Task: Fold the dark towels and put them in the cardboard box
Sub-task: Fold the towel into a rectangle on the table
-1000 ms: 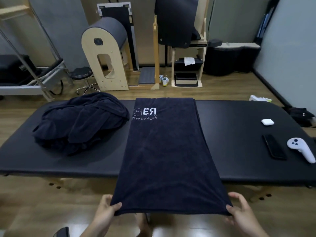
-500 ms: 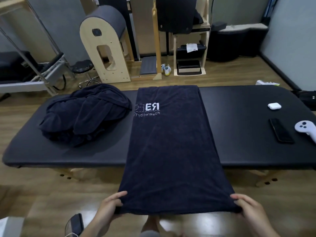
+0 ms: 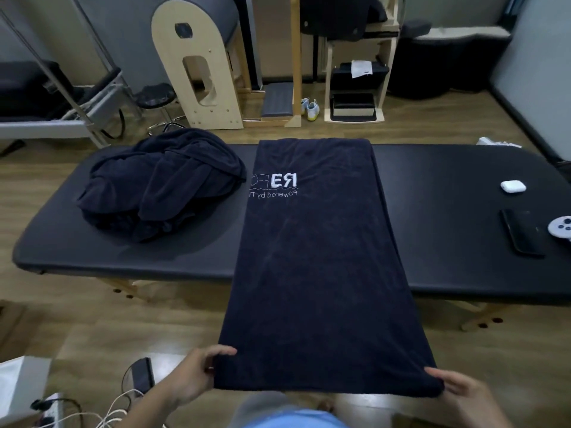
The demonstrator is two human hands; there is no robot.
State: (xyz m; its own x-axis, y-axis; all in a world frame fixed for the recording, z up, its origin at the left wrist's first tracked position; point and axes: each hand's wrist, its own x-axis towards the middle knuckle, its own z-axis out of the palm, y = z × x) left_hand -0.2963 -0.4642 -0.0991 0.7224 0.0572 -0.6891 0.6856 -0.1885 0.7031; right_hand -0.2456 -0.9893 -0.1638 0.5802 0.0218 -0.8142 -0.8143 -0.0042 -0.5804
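Note:
A long dark navy towel with white mirrored lettering lies stretched across the black padded table, its near end pulled out past the table's front edge. My left hand pinches the near left corner and my right hand pinches the near right corner, holding that edge taut above the floor. A crumpled heap of more dark towels sits on the table's left part. No cardboard box is in view.
At the table's right end lie a white earbud case, a black phone and a white controller. A power strip with cables and a dark device sit on the floor at lower left. Exercise equipment stands behind the table.
The view has tilted downward and moved back, so the table sits higher in frame. Both hands keep hold of the towel's near corners, drawing the edge further from the table.

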